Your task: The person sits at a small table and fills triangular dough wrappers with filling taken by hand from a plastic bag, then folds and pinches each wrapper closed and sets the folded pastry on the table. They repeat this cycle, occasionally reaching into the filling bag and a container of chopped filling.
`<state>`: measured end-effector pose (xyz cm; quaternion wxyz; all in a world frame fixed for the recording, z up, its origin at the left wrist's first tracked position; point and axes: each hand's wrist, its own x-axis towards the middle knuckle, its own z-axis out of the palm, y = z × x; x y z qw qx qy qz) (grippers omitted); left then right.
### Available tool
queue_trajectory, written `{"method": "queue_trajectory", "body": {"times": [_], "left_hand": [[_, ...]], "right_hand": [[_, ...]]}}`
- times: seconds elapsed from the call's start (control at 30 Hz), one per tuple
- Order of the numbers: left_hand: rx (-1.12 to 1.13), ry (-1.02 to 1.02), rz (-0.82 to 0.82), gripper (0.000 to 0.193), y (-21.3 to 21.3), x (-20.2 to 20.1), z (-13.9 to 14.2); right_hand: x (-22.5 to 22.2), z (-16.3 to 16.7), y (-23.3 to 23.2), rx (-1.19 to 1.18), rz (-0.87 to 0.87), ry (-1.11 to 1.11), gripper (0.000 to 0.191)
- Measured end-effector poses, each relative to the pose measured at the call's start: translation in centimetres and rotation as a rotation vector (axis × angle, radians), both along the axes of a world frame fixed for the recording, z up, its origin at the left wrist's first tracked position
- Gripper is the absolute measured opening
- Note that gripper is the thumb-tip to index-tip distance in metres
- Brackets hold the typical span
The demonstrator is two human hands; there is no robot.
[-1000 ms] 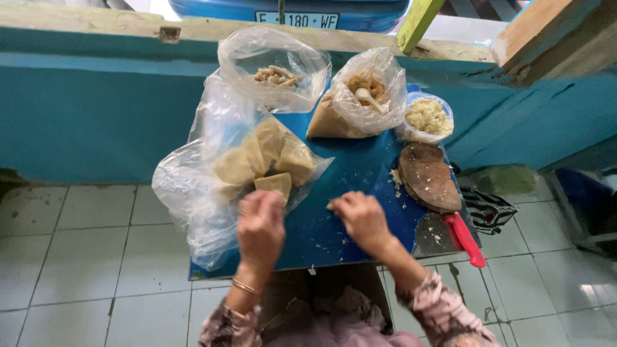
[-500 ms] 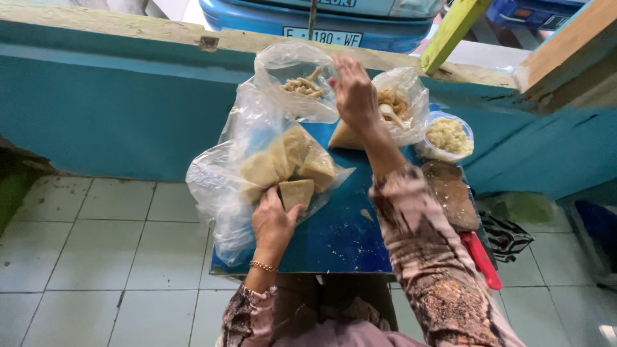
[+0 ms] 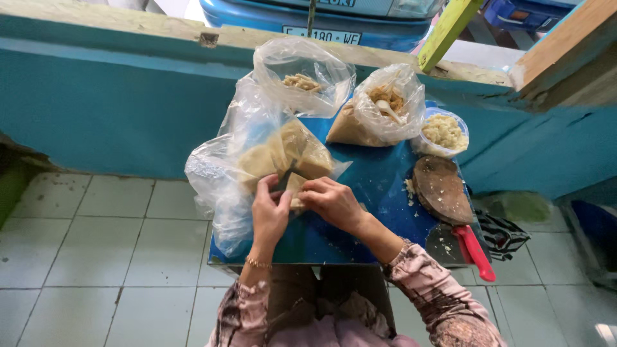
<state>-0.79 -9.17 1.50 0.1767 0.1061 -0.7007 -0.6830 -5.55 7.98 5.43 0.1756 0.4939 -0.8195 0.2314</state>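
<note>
Blue table point(image 3: 379, 193) keeps everything within reach; a clear bag point(image 3: 257, 154) lies open beside the hands. Left hand point(image 3: 270, 215) and right hand point(image 3: 333, 202) together pinch a tan triangular piece point(image 3: 295, 186), perhaps holding a dark tool.

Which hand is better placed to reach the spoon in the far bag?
Probably the right hand: it lies nearer the bag with the spoon, and the blue table between looks clear. The left hand sits farther.

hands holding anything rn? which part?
Both hands pinch one pale tan piece at its lower edge, by the open clear bag. A dark thin object sits between the fingers; its kind cannot be told.
</note>
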Motion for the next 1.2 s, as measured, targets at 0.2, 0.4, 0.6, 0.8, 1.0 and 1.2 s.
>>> {"method": "queue_trajectory", "body": {"times": [0.2,0.4,0.6,0.8,1.0,1.2], "left_hand": [[-0.486,0.376,0.227,0.023,0.6,4.0,0.3],[-1.031,0.452,0.143,0.034,1.7,6.2,-0.4],[-1.154,0.411,0.230,0.037,1.7,6.0,-0.8],[-1.231,0.335,0.258,0.042,1.8,6.8,-1.1],[-1.265,0.248,0.237,0.043,1.9,6.7,-1.1],[-1.368,0.245,0.247,0.040,1.9,6.7,-1.3]], "right_hand": [[-1.1,-1.2,0.1,-0.059,-0.022,-0.209,0.013],[-3.0,-1.7,-0.1,-0.035,-0.080,-0.445,0.012],[-3.4,-1.4,-0.6,0.011,-0.057,-0.435,0.015],[-2.9,-1.0,-0.7,0.037,-0.097,-0.462,0.016],[-3.2,-1.1,-0.7,0.059,-0.167,-0.474,0.017],[-3.4,-2.1,-0.7,0.041,-0.183,-0.433,0.017]]}}
